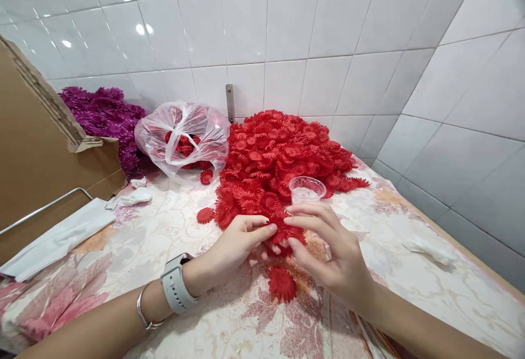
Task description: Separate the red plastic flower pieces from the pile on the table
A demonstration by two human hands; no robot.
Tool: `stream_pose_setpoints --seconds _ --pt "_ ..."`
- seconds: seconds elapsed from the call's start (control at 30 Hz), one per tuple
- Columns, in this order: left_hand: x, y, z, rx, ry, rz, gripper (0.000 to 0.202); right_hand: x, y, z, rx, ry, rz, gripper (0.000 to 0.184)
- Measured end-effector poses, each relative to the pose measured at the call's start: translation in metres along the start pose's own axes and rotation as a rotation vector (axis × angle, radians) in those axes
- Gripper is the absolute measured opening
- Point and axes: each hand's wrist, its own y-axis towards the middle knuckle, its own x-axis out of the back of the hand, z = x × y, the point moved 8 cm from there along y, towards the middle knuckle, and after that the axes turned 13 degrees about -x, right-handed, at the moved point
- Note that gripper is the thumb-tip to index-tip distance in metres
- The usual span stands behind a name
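Note:
My left hand (241,238) pinches a red artificial flower head (289,232) between thumb and forefinger, above the table. At the flower's right edge is my right hand (328,244), its fingers spread and slightly curved; whether the fingertips touch the petals I cannot tell. Below both hands a single red flower head (282,284) lies flat on the tablecloth. A big heap of red flower heads (279,151) rises just beyond my hands. At the heap's front stands a clear plastic cup (307,188), partly behind my right fingers, with whitish contents.
A knotted clear plastic bag (184,145) of red flowers sits left of the heap, beside purple flowers (102,118). A cardboard box (41,145) stands far left, near white folded cloth (61,233). Crumpled white scraps (133,196) lie on the floral tablecloth (164,249). Tiled walls (287,30) border the table.

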Motion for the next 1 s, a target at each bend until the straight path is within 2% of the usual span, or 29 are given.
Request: stream_pose_setpoints --seconds 0.17,0.27,0.47,0.57,0.67,0.73,0.8,0.87,0.93,1.0 --pt "0.008 -0.001 -0.002 0.022 0.059 -0.083 0.028 0.005 0.0 -0.011 -0.115 0.052 -0.044 0.017" --pt "0.008 -0.002 -0.006 -0.029 0.106 -0.074 0.031 0.0 -0.001 -0.016 -0.193 0.068 0.016 0.013" --pt "0.014 -0.004 -0.02 -0.173 0.305 -0.124 0.044 -0.016 -0.004 -0.029 -0.47 0.127 0.209 0.01" --pt "0.009 -0.002 -0.02 -0.196 0.326 -0.041 0.049 -0.026 -0.005 -0.029 -0.508 0.167 0.326 0.012" --pt "0.002 -0.001 -0.016 -0.199 0.306 0.055 0.044 -0.033 -0.007 -0.028 -0.513 0.216 0.411 0.008" --pt "-0.001 -0.001 -0.014 -0.187 0.275 0.085 0.04 -0.031 -0.006 -0.032 -0.553 0.219 0.381 0.009" --pt "0.001 -0.001 -0.013 -0.161 0.27 0.056 0.038 -0.02 -0.004 -0.042 -0.635 0.229 0.242 0.011" --pt "0.009 -0.001 -0.017 -0.175 0.33 -0.035 0.037 -0.006 -0.002 -0.053 -0.705 0.228 0.068 0.013" --pt "0.017 -0.001 -0.029 -0.265 0.468 -0.127 0.028 0.003 -0.001 -0.06 -0.726 0.19 -0.027 0.012" --pt "0.019 -0.003 -0.043 -0.412 0.662 -0.177 0.021 0.002 -0.002 -0.064 -0.713 0.134 -0.026 0.017"
